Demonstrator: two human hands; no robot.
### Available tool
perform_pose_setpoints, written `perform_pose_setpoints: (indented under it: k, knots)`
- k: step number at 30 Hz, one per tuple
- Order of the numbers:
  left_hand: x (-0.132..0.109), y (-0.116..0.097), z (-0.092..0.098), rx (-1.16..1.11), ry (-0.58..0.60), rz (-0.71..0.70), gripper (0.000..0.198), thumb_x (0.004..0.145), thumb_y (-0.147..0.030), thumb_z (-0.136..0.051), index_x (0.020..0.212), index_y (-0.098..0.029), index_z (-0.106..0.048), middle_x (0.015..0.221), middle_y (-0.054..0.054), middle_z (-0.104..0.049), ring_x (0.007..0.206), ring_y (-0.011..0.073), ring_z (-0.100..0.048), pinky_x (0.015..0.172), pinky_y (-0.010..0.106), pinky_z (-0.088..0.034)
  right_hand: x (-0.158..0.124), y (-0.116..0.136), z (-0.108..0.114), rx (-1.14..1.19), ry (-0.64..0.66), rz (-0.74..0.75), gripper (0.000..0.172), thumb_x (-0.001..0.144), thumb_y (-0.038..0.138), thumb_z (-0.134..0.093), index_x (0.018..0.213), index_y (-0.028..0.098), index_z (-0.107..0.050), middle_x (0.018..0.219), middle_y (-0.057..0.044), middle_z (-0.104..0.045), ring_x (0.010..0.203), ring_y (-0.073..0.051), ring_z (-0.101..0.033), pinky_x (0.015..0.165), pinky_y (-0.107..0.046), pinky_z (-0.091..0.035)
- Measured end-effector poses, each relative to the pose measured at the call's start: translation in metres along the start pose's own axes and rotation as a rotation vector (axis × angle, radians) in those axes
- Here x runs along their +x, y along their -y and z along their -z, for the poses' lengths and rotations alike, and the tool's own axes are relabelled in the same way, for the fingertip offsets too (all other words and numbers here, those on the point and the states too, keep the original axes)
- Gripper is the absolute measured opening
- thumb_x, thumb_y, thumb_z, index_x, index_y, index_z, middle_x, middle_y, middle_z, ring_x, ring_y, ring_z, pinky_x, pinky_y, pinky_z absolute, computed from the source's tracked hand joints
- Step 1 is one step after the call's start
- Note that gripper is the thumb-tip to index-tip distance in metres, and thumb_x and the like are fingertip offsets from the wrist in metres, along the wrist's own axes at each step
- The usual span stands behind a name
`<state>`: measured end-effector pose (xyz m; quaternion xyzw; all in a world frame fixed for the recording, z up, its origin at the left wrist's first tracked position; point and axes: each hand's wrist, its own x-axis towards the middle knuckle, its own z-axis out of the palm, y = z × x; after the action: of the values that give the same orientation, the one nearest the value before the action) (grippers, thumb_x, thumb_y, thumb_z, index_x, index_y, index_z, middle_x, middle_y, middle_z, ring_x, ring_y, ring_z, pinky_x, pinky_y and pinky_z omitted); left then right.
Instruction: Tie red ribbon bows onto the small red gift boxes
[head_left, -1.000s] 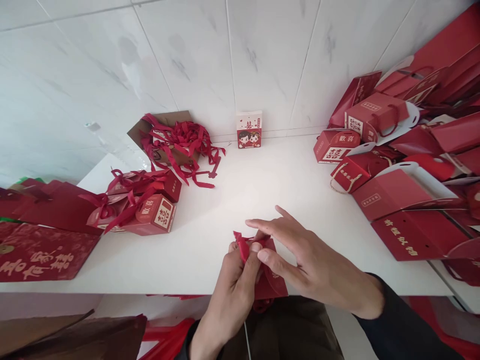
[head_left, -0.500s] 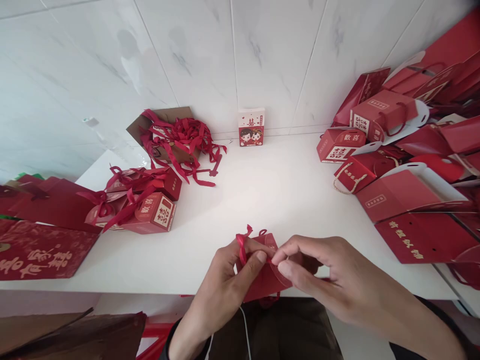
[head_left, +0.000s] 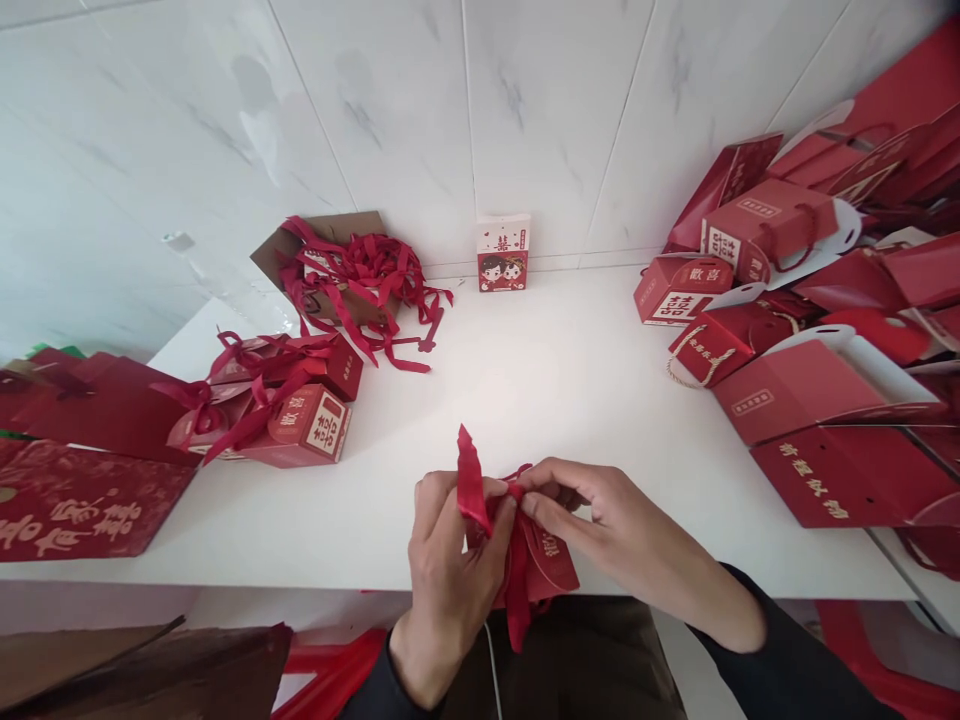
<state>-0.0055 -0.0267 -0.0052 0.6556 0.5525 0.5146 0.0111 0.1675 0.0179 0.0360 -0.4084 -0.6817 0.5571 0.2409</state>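
A small red gift box point(head_left: 547, 560) rests at the near edge of the white table point(head_left: 525, 400), between my hands. My left hand point(head_left: 450, 570) is closed round the box's left side and pinches a red ribbon point(head_left: 471, 480) whose end sticks up above my fingers. My right hand point(head_left: 600, 520) comes in from the right, its fingers pinched on the ribbon at the top of the box. A ribbon tail hangs down below the box over the table edge.
Ribbon-tied red boxes point(head_left: 300, 420) lie at the left, beside flat red bags point(head_left: 75, 500). A brown carton with loose red ribbons point(head_left: 360, 280) sits at the back. A small cartoon-couple box point(head_left: 502, 255) stands by the wall. Several red boxes and bags point(head_left: 810, 330) pile at the right.
My right hand went from spread above the box to pinching the ribbon at its top. The ribbon end now stands higher above my left fingers, and a tail hangs below.
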Motion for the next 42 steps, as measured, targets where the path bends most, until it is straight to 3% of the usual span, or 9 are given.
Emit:
perform_pose_setpoints:
  k: [4,7,12,20,25,30,34,37,42]
  knots:
    - [-0.003,-0.003,0.002,-0.071,0.040,0.135,0.010,0.091,-0.013,-0.068,0.091,-0.022,-0.063,0.077,-0.003,-0.066,0.066,0.0120,-0.062,0.063,0.025,-0.054,-0.001,0.003,0.001,0.042,-0.040,-0.033,0.023,0.103,0.042,-0.055,0.098,0.024,-0.069,0.098,-0.002,-0.074,0.081,-0.018,-0.066,0.070,-0.028,-0.053]
    - [-0.005,-0.005,0.006,-0.136,0.085,0.203,0.010,0.092,-0.014,-0.067,0.088,-0.022,-0.064,0.077,-0.004,-0.066,0.067,0.0108,-0.062,0.064,0.023,-0.052,-0.003,0.009,0.001,0.068,-0.058,-0.076,0.021,0.103,0.040,-0.054,0.094,0.023,-0.063,0.092,0.000,-0.069,0.072,-0.015,-0.060,0.065,-0.027,-0.050]
    - [-0.011,-0.005,0.010,-0.190,0.112,0.240,0.013,0.092,-0.012,-0.067,0.088,-0.023,-0.063,0.078,-0.005,-0.066,0.071,0.0096,-0.063,0.067,0.021,-0.051,-0.002,0.012,0.002,0.192,-0.044,-0.100,0.020,0.100,0.039,-0.059,0.088,0.023,-0.059,0.074,0.004,-0.054,0.066,-0.013,-0.052,0.064,-0.027,-0.048]
    - [-0.019,-0.007,0.017,-0.195,0.191,0.250,0.014,0.094,-0.013,-0.065,0.100,-0.025,-0.065,0.087,-0.003,-0.069,0.075,0.0103,-0.066,0.070,0.020,-0.053,0.001,0.011,0.010,0.292,-0.054,-0.044,0.016,0.094,0.039,-0.067,0.098,0.024,-0.067,0.082,0.002,-0.059,0.067,-0.013,-0.055,0.063,-0.025,-0.050]
    - [-0.023,-0.006,0.022,-0.181,0.244,0.216,0.019,0.095,-0.012,-0.065,0.108,-0.025,-0.063,0.098,-0.001,-0.071,0.087,0.0107,-0.068,0.078,0.019,-0.053,-0.010,0.024,0.022,-0.030,-0.033,-0.102,0.019,0.100,0.044,-0.058,0.101,0.027,-0.068,0.078,0.002,-0.059,0.070,-0.014,-0.054,0.063,-0.024,-0.047]
    - [-0.032,-0.005,0.021,-0.188,0.123,0.229,0.014,0.092,-0.010,-0.065,0.095,-0.023,-0.062,0.090,-0.002,-0.068,0.081,0.0113,-0.065,0.072,0.019,-0.051,-0.015,0.020,0.037,-0.429,-0.018,-0.167,0.026,0.097,0.050,-0.055,0.088,0.028,-0.066,0.056,0.007,-0.046,0.047,-0.012,-0.035,0.045,-0.024,-0.027]
    - [-0.040,-0.005,0.019,-0.227,0.133,0.538,0.005,0.092,-0.022,-0.068,0.087,-0.023,-0.067,0.079,-0.002,-0.064,0.071,0.0122,-0.058,0.064,0.020,-0.047,-0.011,-0.002,0.044,-0.652,-0.230,-0.132,0.041,0.091,0.057,-0.056,0.066,0.025,-0.050,0.047,0.008,-0.032,0.045,-0.013,-0.024,0.045,-0.026,-0.020]
    - [-0.039,-0.004,0.020,-0.444,0.145,0.873,0.018,0.087,-0.036,-0.075,0.083,-0.020,-0.068,0.077,0.000,-0.066,0.073,0.0143,-0.058,0.066,0.022,-0.047,-0.017,-0.015,0.049,-0.703,-0.324,-0.142,0.058,0.089,0.068,-0.054,0.058,0.024,-0.034,0.049,0.007,-0.026,0.048,-0.013,-0.021,0.047,-0.027,-0.019]
    - [-0.027,-0.006,0.024,-0.952,0.002,1.166,0.032,0.086,-0.049,-0.074,0.079,-0.018,-0.072,0.082,0.003,-0.066,0.071,0.0132,-0.057,0.071,0.025,-0.050,-0.038,-0.018,0.050,-0.407,-0.107,-0.237,0.050,0.093,0.065,-0.058,0.066,0.023,-0.048,0.060,0.006,-0.033,0.054,-0.013,-0.026,0.048,-0.026,-0.020]
